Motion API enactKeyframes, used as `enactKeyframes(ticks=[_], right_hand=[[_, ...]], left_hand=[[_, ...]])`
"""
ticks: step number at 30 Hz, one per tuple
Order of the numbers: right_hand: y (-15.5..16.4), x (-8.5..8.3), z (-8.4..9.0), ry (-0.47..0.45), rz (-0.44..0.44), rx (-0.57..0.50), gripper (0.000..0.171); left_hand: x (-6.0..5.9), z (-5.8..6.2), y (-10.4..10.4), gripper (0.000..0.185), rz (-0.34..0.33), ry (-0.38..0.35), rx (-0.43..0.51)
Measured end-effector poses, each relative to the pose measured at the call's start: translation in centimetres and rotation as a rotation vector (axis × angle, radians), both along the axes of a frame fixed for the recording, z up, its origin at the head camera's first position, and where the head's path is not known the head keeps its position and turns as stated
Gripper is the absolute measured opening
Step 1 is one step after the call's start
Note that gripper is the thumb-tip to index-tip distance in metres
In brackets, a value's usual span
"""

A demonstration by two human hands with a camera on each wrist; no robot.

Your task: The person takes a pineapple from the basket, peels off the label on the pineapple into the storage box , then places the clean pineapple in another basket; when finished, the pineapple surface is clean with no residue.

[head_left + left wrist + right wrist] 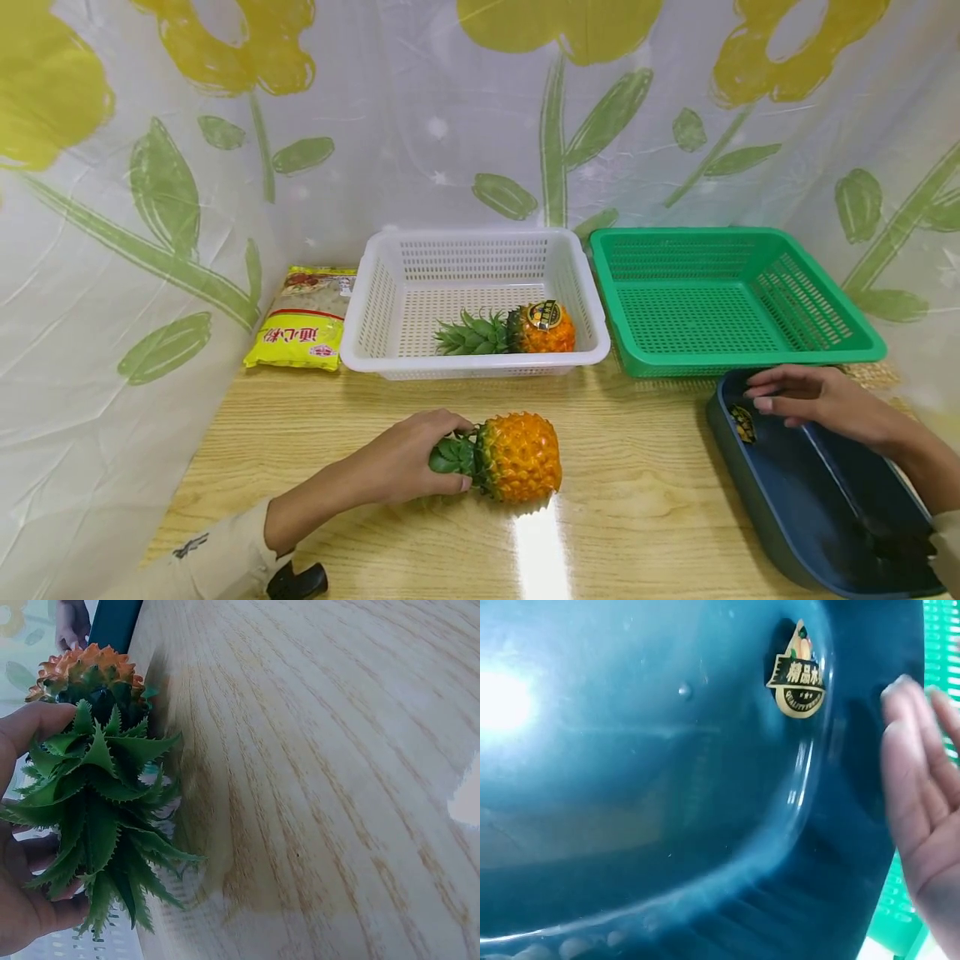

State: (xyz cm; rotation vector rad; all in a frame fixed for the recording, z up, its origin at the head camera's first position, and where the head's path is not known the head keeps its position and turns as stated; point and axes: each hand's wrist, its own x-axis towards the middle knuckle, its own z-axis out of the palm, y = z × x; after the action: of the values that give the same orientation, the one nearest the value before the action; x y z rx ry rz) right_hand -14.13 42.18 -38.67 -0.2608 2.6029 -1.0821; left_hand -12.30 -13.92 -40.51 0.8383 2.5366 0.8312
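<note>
In the head view, a pineapple (517,457) with a bumpy orange body is seen lying on its side on the glossy wood-grain table (645,500); its green leaf crown is gripped by the left hand (412,457), whose fingers are curled over the leaves so that part of the crown is hidden. A second pineapple (538,328), bearing a round label, lies inside the white perforated plastic basket (375,317). A green perforated basket (825,342) stands just beside it, and a yellow food packet (303,321) lies to the left. The right hand (806,396) is held with fingers extended over the rim of a smooth dark blue tub (795,517), which is cut off by the lower frame edge; nothing is held. A small labelled item (743,423) inside the tub is hard to make out. In the left wrist view, the serrated, stiff-looking crown (97,817) fills the left side and conceals most of the orange body; the hand is cropped at the edge. In the right wrist view, the tub's shiny curved wall (630,787) is shown with an oval gold sticker (798,671), and only the flat, straight fingers (915,772) are visible, blurred.
</note>
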Motion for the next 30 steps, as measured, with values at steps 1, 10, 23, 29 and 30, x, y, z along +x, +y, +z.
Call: enactKeyframes(ticks=[1,10,23,29,30], right_hand=[[0.0,0.1,0.0,0.003,0.013,-0.032,0.038],[-1.6,1.0,1.4,0.044,0.093,-0.143,0.036],[-10.4,1.8,3.5,0.132,0.253,-0.239,0.029],[-15.2,2.2,3.2,0.099,0.294,-0.304,0.027],[-15.9,2.3,3.1,0.093,0.295,-0.307,0.027]], left_hand=[[0.0,0.0,0.0,0.065,0.001,0.000,0.000],[-0.1,-0.1,0.0,0.062,0.000,-0.010,0.001],[-0.4,-0.3,-0.3,0.064,-0.005,-0.050,0.004],[-0.5,-0.4,-0.4,0.065,-0.013,-0.048,0.005],[-0.5,-0.4,-0.3,0.065,-0.016,-0.048,0.007]])
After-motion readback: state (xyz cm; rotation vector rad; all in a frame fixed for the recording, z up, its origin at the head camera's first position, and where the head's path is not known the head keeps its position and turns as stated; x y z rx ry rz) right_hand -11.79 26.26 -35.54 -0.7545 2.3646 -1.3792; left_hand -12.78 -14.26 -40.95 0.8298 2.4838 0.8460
